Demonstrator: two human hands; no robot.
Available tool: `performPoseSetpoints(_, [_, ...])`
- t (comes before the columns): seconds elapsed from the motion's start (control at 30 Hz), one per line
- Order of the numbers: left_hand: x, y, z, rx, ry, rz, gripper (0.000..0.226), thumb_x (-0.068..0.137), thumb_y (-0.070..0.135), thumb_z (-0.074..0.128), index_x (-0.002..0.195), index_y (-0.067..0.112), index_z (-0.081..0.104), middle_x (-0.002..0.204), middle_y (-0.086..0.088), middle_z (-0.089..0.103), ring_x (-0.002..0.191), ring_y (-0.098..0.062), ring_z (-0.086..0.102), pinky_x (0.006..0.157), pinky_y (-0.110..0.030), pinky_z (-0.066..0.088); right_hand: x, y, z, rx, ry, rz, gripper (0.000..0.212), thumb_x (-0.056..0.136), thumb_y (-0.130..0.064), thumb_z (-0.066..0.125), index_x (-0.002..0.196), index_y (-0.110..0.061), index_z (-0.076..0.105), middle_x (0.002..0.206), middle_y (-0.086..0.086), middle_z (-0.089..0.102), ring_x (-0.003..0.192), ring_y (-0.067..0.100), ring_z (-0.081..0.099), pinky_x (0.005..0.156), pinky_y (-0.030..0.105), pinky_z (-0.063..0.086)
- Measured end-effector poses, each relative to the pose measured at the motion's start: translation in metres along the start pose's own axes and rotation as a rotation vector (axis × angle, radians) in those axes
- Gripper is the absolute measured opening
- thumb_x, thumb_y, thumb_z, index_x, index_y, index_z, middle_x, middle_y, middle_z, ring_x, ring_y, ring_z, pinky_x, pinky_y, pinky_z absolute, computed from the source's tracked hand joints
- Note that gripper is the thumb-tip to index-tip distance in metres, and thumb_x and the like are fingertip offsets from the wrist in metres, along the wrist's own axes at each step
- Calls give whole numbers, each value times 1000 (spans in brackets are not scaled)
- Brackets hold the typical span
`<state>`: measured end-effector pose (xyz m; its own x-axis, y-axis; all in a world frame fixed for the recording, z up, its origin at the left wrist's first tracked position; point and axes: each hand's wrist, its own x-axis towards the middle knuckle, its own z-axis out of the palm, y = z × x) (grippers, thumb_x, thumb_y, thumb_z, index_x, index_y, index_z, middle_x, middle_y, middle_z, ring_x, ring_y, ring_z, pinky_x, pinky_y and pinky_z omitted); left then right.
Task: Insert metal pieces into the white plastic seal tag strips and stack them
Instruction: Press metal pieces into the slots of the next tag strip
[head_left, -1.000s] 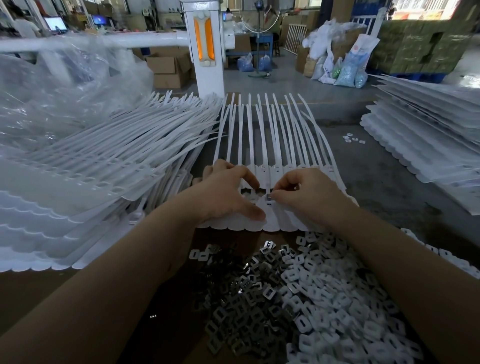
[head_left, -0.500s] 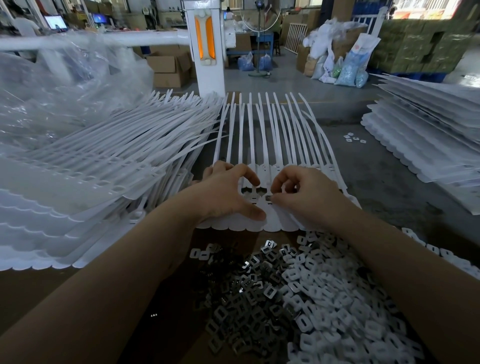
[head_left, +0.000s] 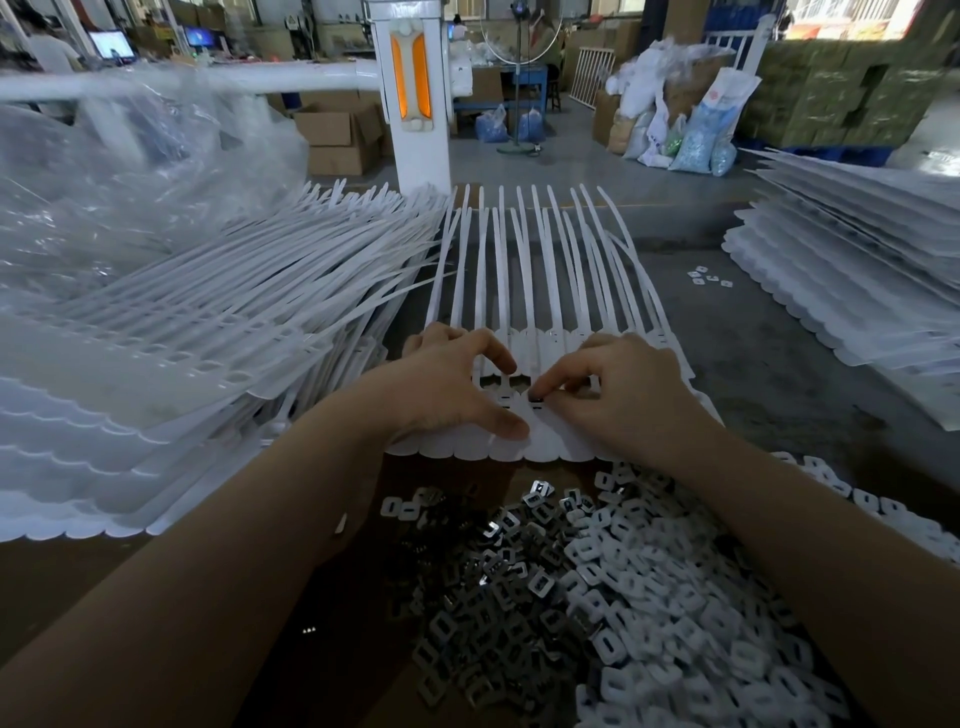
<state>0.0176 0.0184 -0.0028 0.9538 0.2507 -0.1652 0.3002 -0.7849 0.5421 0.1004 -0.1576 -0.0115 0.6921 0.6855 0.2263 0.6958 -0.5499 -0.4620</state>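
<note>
Between a stack of finished strips (head_left: 171, 364) on the left and the loose metal pieces (head_left: 498, 582) nearer the body, the strip sheet (head_left: 540, 312) is pinned flat by the left hand (head_left: 457, 384), thumb and forefinger spread. A metal piece (head_left: 536, 399) is pinched by the right hand (head_left: 618, 395) over a slot; it should be seated squarely and pressed home. Long tails are pointed away, heads near.
</note>
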Motion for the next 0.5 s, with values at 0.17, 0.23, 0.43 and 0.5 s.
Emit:
performPoseSetpoints(0.17, [2, -2, -2, 5, -7, 7, 57, 60, 53, 85, 102, 57, 47, 121, 12, 24, 116, -12, 18, 99, -43, 27, -1, 1, 0, 73, 49, -13, 7, 83, -31, 71, 82, -37, 67, 83, -13, 61, 87, 9, 56, 91, 46, 46])
performPoseSetpoints(0.23, [2, -2, -2, 7, -10, 8, 56, 60, 53, 85, 101, 57, 47, 121, 11, 24, 116, -12, 18, 97, -43, 27, -1, 1, 0, 44, 52, -30, 6, 83, -33, 71, 81, -38, 68, 84, -12, 60, 89, 11, 56, 92, 46, 45])
performPoseSetpoints(0.43, [2, -2, -4, 16, -15, 11, 52, 60, 55, 85, 95, 59, 47, 120, 12, 25, 117, -14, 21, 93, -40, 27, -1, 2, 2, -61, 65, -106, 6, 86, -35, 68, 87, -39, 72, 86, -13, 61, 93, 12, 56, 91, 41, 43])
performPoseSetpoints(0.5, [2, -3, -6, 29, -21, -2, 50, 60, 56, 84, 93, 60, 47, 122, 10, 27, 122, -17, 24, 97, -43, 29, 0, 2, 1, 32, 68, -172, 6, 85, -29, 70, 87, -33, 74, 84, -14, 65, 86, 6, 59, 85, 33, 47])
